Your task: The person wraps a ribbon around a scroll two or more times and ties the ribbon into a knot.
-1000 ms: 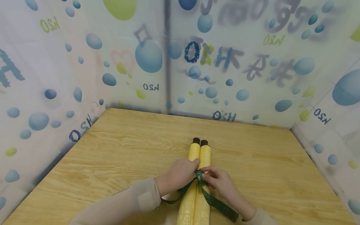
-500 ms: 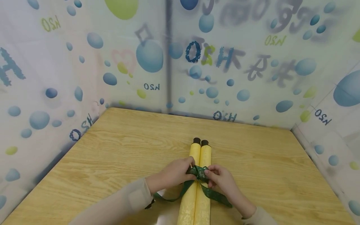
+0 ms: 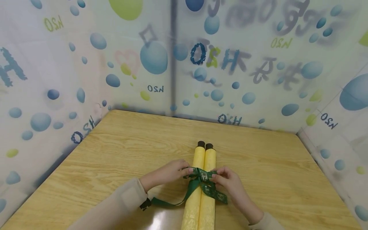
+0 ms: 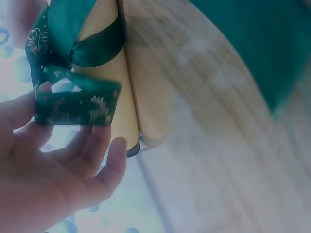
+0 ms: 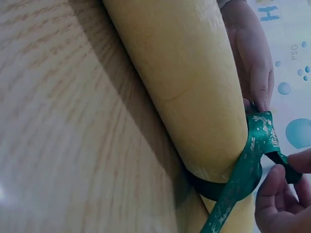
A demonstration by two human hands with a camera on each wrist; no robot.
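Observation:
Two long yellow rolls with black ends, the left roll (image 3: 192,209) and the right roll (image 3: 207,209), lie side by side on the table. A green printed ribbon (image 3: 203,175) goes round both and forms a bow on top. My left hand (image 3: 166,172) pinches the bow's left loop, seen close in the left wrist view as a flat loop (image 4: 75,109) between thumb and fingers. On the other side, my right hand (image 3: 233,183) pinches the right loop between thumb and fingertips. One ribbon tail (image 3: 166,202) trails left; a shorter tail (image 3: 217,194) lies over the right roll.
The wooden table (image 3: 138,137) runs back to a wall covering (image 3: 123,92) printed with blue and green bubbles. More of this covering stands at the left and right sides. A small black piece (image 3: 145,204) shows beside my left sleeve.
My hands have moved apart, the left one leftward and the right one slightly right, spreading the bow's loops. The right tail has drawn up shorter; the rolls stay in place.

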